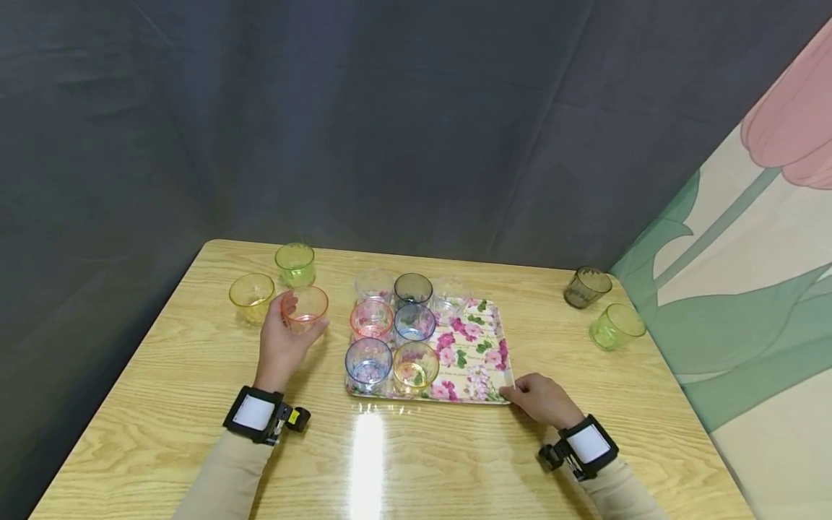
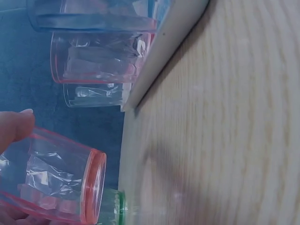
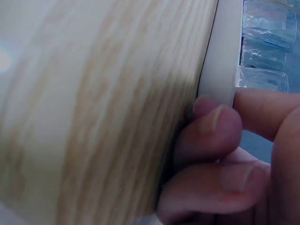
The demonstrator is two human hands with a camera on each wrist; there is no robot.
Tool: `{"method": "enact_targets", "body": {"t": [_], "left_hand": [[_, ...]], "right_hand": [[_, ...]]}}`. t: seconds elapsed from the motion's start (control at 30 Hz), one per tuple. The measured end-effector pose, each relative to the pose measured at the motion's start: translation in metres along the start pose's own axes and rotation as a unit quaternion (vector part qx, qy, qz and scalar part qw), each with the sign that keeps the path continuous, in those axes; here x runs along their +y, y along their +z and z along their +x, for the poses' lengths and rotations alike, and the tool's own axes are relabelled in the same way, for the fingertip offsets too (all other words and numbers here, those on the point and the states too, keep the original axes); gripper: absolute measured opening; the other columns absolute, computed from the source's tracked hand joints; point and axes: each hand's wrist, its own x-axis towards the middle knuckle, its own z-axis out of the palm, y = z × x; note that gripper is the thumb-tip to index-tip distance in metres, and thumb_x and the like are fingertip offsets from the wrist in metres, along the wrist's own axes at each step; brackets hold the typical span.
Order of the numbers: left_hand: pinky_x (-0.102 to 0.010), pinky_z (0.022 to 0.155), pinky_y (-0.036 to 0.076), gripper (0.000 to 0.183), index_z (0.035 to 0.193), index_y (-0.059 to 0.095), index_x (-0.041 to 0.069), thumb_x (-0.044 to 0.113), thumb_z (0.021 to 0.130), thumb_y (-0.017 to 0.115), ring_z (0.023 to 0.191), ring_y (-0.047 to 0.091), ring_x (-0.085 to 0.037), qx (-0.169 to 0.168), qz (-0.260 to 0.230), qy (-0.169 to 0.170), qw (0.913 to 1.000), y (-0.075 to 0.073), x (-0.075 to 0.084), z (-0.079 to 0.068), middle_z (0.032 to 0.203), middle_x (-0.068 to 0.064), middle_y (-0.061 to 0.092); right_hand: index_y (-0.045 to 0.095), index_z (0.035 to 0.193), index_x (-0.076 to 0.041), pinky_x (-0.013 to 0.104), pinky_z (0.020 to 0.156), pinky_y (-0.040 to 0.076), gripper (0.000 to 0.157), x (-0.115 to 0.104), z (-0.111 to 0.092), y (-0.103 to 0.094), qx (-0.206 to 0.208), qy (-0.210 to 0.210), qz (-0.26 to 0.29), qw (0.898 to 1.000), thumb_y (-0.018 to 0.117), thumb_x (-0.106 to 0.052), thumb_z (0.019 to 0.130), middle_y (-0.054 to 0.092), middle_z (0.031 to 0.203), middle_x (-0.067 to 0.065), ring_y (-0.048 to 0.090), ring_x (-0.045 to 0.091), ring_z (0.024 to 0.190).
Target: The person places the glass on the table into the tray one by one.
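Note:
My left hand (image 1: 284,339) grips a clear pink-tinted glass (image 1: 308,307) around its sides, left of the tray. In the left wrist view the thumb lies on one side of this glass (image 2: 61,180) and fingertips on the other, its base toward the tabletop. At the tray's near right corner, my right hand (image 1: 542,399) pinches the edge of the flowered tray (image 1: 477,352). The right wrist view shows the thumb over the white rim (image 3: 220,56) and curled fingers underneath. Several glasses stand on the tray's left and middle, among them a red one (image 1: 372,320) and a yellow one (image 1: 416,367).
Left of the tray stand a yellow glass (image 1: 251,296) and a green glass (image 1: 296,265), both close to the left hand. A dark grey glass (image 1: 587,287) and another green glass (image 1: 616,327) lean at the table's right side. A dark curtain (image 1: 390,130) hangs behind the table.

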Motion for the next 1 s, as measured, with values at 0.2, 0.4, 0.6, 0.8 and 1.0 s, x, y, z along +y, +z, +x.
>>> {"method": "enact_targets", "body": {"t": [0.2, 0.4, 0.6, 0.8, 1.0], "left_hand": [[-0.049, 0.104, 0.032, 0.084, 0.137, 0.034, 0.002, 0.027, 0.070, 0.078, 0.121, 0.041, -0.029, -0.001, -0.002, 0.011, 0.9999, -0.004, 0.007, -0.004, 0.129, -0.019, 0.047], [-0.049, 0.099, 0.033, 0.081, 0.134, 0.037, 0.002, 0.026, 0.069, 0.079, 0.118, 0.042, -0.027, -0.001, -0.019, 0.046, 0.9988, -0.006, 0.019, -0.009, 0.126, -0.018, 0.049], [-0.048, 0.094, 0.033, 0.083, 0.138, 0.032, 0.004, 0.021, 0.071, 0.078, 0.116, 0.043, -0.028, -0.043, -0.044, 0.091, 0.9940, -0.007, 0.047, -0.023, 0.128, -0.018, 0.049], [-0.052, 0.095, 0.034, 0.076, 0.130, 0.028, -0.005, 0.006, 0.071, 0.076, 0.115, 0.045, -0.033, -0.102, -0.078, 0.129, 0.9833, -0.012, 0.098, -0.048, 0.125, -0.023, 0.049], [-0.054, 0.097, 0.037, 0.073, 0.130, 0.037, 0.010, 0.019, 0.071, 0.078, 0.117, 0.046, -0.025, -0.200, -0.100, 0.132, 0.9656, -0.001, 0.110, -0.066, 0.129, -0.012, 0.050]], "right_hand": [[0.049, 0.055, -0.012, 0.025, 0.045, 0.025, 0.051, 0.001, 0.001, -0.003, 0.018, -0.001, -0.005, 1.000, 0.050, -0.050, 0.089, 0.034, 0.048, -0.006, 0.032, 0.010, 0.044], [0.049, 0.061, -0.009, 0.028, 0.045, 0.030, 0.054, 0.004, 0.004, -0.009, 0.128, 0.000, 0.017, 0.992, 0.044, -0.056, 0.089, 0.040, 0.051, -0.001, 0.038, 0.015, 0.045], [0.049, 0.071, -0.010, 0.029, 0.044, 0.029, 0.038, -0.012, 0.007, -0.014, 0.327, -0.066, 0.072, 0.940, 0.051, -0.042, 0.091, 0.041, 0.057, 0.002, 0.037, 0.016, 0.048], [0.050, 0.085, -0.001, 0.023, 0.051, 0.031, 0.022, -0.048, 0.006, -0.018, 0.379, -0.156, 0.212, 0.887, 0.051, -0.022, 0.093, 0.045, 0.072, 0.004, 0.040, 0.014, 0.063], [0.042, 0.111, 0.012, 0.019, 0.065, 0.038, 0.023, -0.089, -0.006, -0.016, 0.282, -0.274, 0.331, 0.858, 0.036, -0.006, 0.098, 0.045, 0.103, 0.012, 0.043, 0.018, 0.088]]}}
